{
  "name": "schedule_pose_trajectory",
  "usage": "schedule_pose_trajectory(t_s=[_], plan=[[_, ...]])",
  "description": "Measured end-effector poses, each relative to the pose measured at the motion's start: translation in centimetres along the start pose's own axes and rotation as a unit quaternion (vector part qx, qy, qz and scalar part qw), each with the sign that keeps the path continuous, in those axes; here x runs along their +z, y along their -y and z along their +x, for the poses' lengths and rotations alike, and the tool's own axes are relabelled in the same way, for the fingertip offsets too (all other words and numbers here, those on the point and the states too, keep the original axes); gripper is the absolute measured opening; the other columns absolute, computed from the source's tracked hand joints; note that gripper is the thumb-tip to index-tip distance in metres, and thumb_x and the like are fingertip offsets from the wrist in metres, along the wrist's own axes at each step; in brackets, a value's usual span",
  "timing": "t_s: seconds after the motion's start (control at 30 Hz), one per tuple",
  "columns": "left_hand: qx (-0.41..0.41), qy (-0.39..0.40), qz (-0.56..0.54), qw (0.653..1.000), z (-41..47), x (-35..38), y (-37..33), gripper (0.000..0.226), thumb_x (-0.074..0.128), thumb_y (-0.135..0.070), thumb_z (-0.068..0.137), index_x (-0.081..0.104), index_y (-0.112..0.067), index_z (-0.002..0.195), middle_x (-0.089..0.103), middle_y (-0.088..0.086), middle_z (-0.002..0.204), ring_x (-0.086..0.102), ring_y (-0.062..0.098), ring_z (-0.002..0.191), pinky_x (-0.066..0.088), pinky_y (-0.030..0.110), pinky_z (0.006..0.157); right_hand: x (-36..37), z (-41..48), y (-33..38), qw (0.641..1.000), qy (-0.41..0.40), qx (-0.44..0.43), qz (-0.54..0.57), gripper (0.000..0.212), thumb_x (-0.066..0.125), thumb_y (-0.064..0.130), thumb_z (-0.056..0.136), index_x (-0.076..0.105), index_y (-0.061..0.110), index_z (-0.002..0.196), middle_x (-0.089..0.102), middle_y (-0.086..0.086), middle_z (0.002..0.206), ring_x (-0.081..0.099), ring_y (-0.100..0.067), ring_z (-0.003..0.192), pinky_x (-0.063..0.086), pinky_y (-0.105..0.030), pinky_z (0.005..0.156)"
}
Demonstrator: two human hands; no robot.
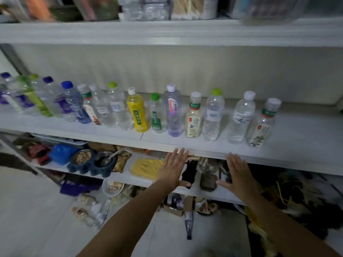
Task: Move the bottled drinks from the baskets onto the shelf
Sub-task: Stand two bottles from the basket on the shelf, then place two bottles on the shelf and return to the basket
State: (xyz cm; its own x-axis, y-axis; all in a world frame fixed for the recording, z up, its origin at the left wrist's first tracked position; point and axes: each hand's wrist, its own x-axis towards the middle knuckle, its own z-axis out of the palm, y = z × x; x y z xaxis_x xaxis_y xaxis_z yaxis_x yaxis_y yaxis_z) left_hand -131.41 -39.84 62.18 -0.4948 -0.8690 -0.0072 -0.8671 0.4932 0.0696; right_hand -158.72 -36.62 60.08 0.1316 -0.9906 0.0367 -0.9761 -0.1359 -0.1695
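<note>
Clear plastic bottled drinks stand in a single row along the white shelf (297,138), every long axis upright, caps up; the lean at the far left looks like lens distortion. Within the row: an opaque yellow bottle (137,113) with white cap, a tall lilac-tinted bottle (173,112) right of it, a cream-labelled bottle (194,117), and at the right end a floral-labelled bottle (262,125). Ribbed clear walls on most; blue, green and white caps. Left-end bottles are blurred, labels unreadable. Left hand (173,167) and right hand (236,173) are both flat, palms down, fingers spread wide, holding nothing, fingertips near the shelf's front edge. Lower shelf: two dark blue bowls (92,162), a yellow tray (146,167); clutter beneath is indistinct.
</note>
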Motion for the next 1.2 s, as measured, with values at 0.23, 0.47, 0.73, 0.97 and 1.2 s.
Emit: schedule_pose_trajectory(t_s=[0.23,0.47,0.73,0.97,1.2], plan=[[-0.251,0.010,0.047,0.967,-20.1,-2.7,13.8,0.107,0.049,-0.065,0.085,-0.023,-0.018,0.148,-0.031,-0.004,0.151,-0.023,0.023,0.144,-0.019,0.041,0.112,3.0,3.1,23.9,0.982,0.022,-0.185,0.011,0.117,0.003,0.089,0.071,0.039,0.004,0.143,0.032,-0.014,0.151,0.034,-0.034,0.138,0.011,-0.041,0.112],[-0.500,-0.013,0.029,0.865,-41.7,-5.0,20.8,0.110,0.051,-0.069,0.081,-0.015,-0.017,0.151,-0.020,0.002,0.159,-0.019,0.024,0.146,-0.015,0.044,0.115,3.9,0.6,48.8,0.916,0.039,-0.400,-0.006,0.118,0.005,0.085,0.055,-0.001,0.017,0.152,-0.007,-0.004,0.159,-0.007,-0.022,0.147,-0.007,-0.040,0.116],[-0.695,-0.057,-0.011,0.716,-59.8,-4.1,19.8,0.109,0.054,-0.064,0.082,-0.015,-0.016,0.151,-0.021,0.001,0.159,-0.020,0.023,0.146,-0.014,0.044,0.115,5.0,-8.2,69.4,0.792,0.062,-0.607,-0.010,0.099,0.045,0.071,0.081,0.000,0.016,0.151,-0.009,-0.005,0.159,-0.010,-0.022,0.147,-0.008,-0.039,0.117],[-0.825,-0.040,0.003,0.564,-72.2,-3.9,18.3,0.109,0.049,-0.070,0.081,-0.016,-0.016,0.151,-0.021,0.002,0.159,-0.019,0.024,0.146,-0.011,0.045,0.116,7.3,-16.6,82.7,0.664,0.083,-0.743,0.005,0.124,-0.001,0.088,0.051,0.001,0.016,0.152,-0.009,-0.005,0.160,-0.010,-0.020,0.147,-0.016,-0.036,0.113],[-0.885,-0.009,0.001,0.465,-80.1,-4.9,19.4,0.110,0.045,-0.072,0.081,-0.019,-0.016,0.150,-0.021,0.003,0.159,-0.021,0.024,0.145,-0.014,0.046,0.115,9.0,-21.8,93.2,0.602,0.091,-0.793,0.020,0.098,0.035,0.076,0.081,0.007,0.013,0.151,0.002,-0.009,0.160,0.000,-0.024,0.147,-0.001,-0.043,0.118]])
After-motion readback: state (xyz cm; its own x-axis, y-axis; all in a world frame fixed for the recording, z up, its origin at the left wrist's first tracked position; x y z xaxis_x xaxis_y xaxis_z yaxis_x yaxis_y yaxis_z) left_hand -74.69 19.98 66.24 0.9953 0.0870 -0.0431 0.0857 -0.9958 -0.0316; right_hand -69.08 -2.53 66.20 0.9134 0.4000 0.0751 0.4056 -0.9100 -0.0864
